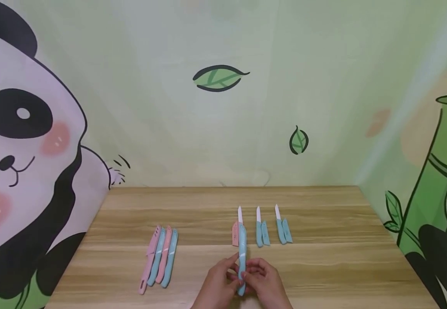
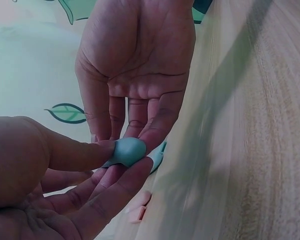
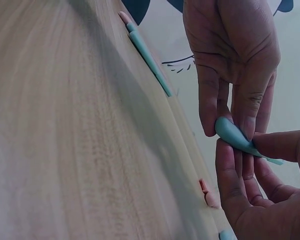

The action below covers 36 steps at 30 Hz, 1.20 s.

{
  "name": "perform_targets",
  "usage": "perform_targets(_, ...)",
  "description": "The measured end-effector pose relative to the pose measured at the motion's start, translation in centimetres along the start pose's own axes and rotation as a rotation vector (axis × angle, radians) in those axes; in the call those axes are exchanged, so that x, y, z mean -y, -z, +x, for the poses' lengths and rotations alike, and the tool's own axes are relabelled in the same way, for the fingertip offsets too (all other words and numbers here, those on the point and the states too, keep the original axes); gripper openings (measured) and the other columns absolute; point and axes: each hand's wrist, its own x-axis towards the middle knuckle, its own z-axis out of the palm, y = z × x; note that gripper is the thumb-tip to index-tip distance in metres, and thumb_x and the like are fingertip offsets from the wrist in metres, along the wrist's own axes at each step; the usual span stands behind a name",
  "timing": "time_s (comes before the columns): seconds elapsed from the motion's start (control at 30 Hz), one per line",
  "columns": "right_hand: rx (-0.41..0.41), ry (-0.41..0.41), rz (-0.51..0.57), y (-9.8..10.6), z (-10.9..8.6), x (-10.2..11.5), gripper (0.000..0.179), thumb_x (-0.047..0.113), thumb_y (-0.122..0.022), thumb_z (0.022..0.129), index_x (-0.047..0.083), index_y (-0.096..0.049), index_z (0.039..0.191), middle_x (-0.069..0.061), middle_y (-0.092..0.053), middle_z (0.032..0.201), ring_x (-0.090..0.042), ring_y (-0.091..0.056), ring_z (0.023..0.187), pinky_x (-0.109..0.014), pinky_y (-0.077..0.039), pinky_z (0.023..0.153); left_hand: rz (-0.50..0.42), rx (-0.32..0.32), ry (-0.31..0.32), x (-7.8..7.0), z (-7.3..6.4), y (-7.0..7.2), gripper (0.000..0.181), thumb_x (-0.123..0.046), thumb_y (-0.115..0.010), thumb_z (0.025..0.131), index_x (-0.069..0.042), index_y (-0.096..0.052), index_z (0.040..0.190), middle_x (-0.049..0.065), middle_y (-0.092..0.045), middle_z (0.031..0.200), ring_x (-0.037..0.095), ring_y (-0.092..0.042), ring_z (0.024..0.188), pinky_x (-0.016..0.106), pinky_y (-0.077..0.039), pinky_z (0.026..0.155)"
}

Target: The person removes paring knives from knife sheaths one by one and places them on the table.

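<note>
Both my hands hold one light-blue sheathed knife [image 1: 242, 246] by its handle end, low over the table's front middle. My left hand [image 1: 221, 277] pinches it from the left; in the left wrist view its thumb [image 2: 75, 155] presses the rounded handle end [image 2: 131, 150]. From the right, my right hand [image 1: 264, 279] grips it, thumb across the handle. Just beyond the sheathed tip lies a bare white blade [image 1: 240, 214], its handle mostly hidden, beside a pink sheath [image 1: 235, 234]. In the right wrist view the blue handle [image 3: 232, 134] sits between both hands' fingertips.
Two bare blue-handled knives [image 1: 259, 227] [image 1: 280, 225] lie at right, each beside a blue sheath [image 1: 265, 233] [image 1: 287, 231]. At left, several sheathed pink and blue knives [image 1: 159, 257] lie side by side. A printed cloth wall [image 1: 150, 107] rises behind the wooden table [image 1: 324, 274].
</note>
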Motion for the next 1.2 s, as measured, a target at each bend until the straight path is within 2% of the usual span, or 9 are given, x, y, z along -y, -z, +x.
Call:
perform_targets(0.67,-0.015,0.007,-0.012,0.01,-0.01,0.16,0.04,0.007,-0.072,0.093,-0.009,-0.058,0.127,-0.008,-0.067,0.101,-0.014,-0.067,0.086,-0.031,-0.063,0.074,-0.001,-0.025,-0.044,-0.33,-0.1,-0.08,0.065,0.007,-0.074,0.087,0.003,-0.052,0.148,0.01,-0.067,0.11,0.02,-0.071,0.092,0.021,-0.059,0.07)
perform_targets(0.97,-0.017,0.015,-0.005,-0.07,-0.31,0.25,0.039,0.006,-0.07,0.094,-0.009,-0.057,0.128,-0.009,-0.067,0.104,-0.015,-0.067,0.089,-0.031,-0.063,0.076,0.031,-0.01,-0.009,-0.4,-0.14,0.01,0.065,0.005,-0.073,0.089,0.001,-0.05,0.15,0.008,-0.065,0.112,0.021,-0.069,0.097,0.024,-0.06,0.073)
perform_targets(1.2,-0.016,0.012,-0.013,-0.09,-0.33,0.38,0.039,0.006,-0.07,0.094,-0.009,-0.056,0.128,-0.009,-0.067,0.103,-0.014,-0.067,0.088,-0.03,-0.063,0.075,0.048,-0.024,-0.021,-0.37,-0.23,-0.04,0.066,0.005,-0.073,0.088,0.001,-0.051,0.15,0.007,-0.065,0.111,0.019,-0.069,0.095,0.02,-0.057,0.071)
